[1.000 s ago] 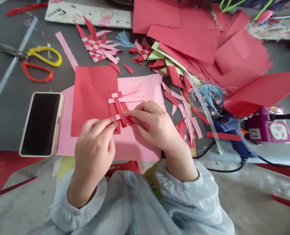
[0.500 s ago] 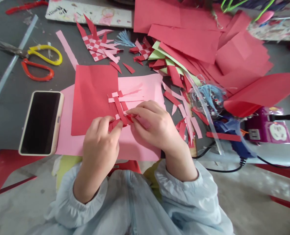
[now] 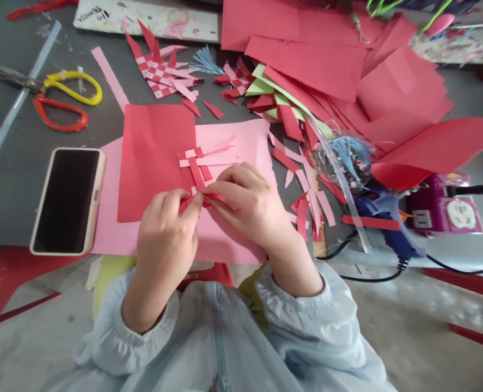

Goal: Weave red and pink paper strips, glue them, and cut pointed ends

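Observation:
A half-woven mat of red and pink paper strips (image 3: pixel 198 166) lies on a pink sheet (image 3: pixel 233 147), beside a red sheet (image 3: pixel 155 152). My left hand (image 3: pixel 165 234) pinches the lower ends of the red strips between thumb and fingers. My right hand (image 3: pixel 249 204) meets it from the right, its fingertips pinched on the same strip ends. Both hands touch at the weave's near edge and hide its lower part.
A phone (image 3: pixel 67 198) lies left of the sheets. Scissors with yellow and red handles (image 3: pixel 57 92) rest at far left. Finished woven pieces (image 3: pixel 163 73) sit behind. A pile of red paper (image 3: pixel 347 71) fills the right; a blue glue gun (image 3: pixel 384 218) and purple socket (image 3: pixel 445 209) sit near the edge.
My left hand has shifted right and up to the strip ends, closing against my right hand. The right fingertips have drawn slightly left onto the same strips.

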The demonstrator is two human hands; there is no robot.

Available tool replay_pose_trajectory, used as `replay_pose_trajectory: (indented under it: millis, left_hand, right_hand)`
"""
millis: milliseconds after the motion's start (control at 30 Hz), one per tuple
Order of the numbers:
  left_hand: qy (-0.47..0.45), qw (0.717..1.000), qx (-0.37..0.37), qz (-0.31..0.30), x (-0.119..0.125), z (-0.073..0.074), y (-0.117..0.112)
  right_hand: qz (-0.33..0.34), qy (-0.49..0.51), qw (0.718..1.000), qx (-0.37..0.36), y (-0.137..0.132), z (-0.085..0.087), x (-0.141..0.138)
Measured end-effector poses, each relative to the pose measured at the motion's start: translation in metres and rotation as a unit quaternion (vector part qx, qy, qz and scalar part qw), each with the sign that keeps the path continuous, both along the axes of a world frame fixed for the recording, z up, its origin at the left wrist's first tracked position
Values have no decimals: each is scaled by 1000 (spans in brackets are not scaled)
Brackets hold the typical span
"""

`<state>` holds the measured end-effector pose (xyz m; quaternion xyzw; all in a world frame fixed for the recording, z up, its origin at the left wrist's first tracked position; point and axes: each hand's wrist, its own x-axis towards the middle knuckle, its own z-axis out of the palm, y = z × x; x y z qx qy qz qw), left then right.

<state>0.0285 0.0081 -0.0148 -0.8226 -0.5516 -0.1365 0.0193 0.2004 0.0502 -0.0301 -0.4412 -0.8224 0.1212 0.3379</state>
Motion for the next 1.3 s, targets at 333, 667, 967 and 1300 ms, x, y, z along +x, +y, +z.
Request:
replay_pose_trajectory:
  millis: [333,667,967,1300]
  left_hand:
    - [60,998,29,-1,5,-6,-2]
    - [78,997,25,5,6,-4,-3]
    - [16,999,22,29,5,-4,-4]
    - [-45,999,19,25,5,1,-5]
  right_hand:
    - [-94,82,992,-28,6,2,0]
    - [-142,110,982,-60,9,1,2]
    - [-122,118,984,-56,8,6,2]
    - [7,-23,999,-32,3,-4,1]
